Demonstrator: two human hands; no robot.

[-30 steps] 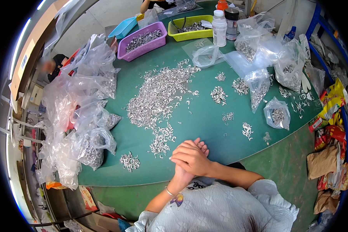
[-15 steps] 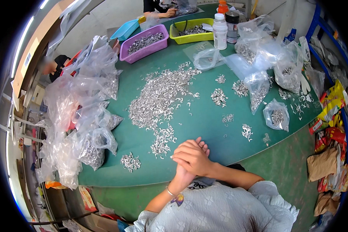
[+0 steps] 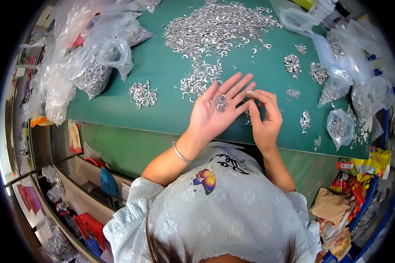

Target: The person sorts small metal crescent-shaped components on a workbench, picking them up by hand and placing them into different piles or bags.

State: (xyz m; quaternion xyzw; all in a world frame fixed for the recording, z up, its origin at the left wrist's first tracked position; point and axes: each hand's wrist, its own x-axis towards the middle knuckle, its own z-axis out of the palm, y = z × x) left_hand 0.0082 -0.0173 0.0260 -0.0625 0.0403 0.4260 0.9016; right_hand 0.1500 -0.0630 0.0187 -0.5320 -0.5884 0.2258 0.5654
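My left hand (image 3: 214,109) is palm up, its fingers spread and stretched out. On the palm rests a small cluster of silver crescent-shaped metal pieces (image 3: 220,103). Beside its fingertips, my right hand (image 3: 266,117) is curled, thumb and forefinger drawn close; anything between the tips is too small to make out. Below the right fingers a few metal pieces (image 3: 248,116) show, partly covered. A large spread of loose crescent pieces (image 3: 215,30) lies beyond the hands, with a narrower trail (image 3: 202,79) reaching toward the left hand.
On the green table (image 3: 162,105) sit small piles, one at the left (image 3: 142,94) and several at the right (image 3: 292,65). Clear plastic bags of pieces (image 3: 94,72) crowd the left; more bags (image 3: 338,125) stand at the right. A drawer unit (image 3: 85,188) is below left.
My hands were clasped together; now they are apart, the left palm turned up with pieces showing on it. The view has tilted down toward my body.
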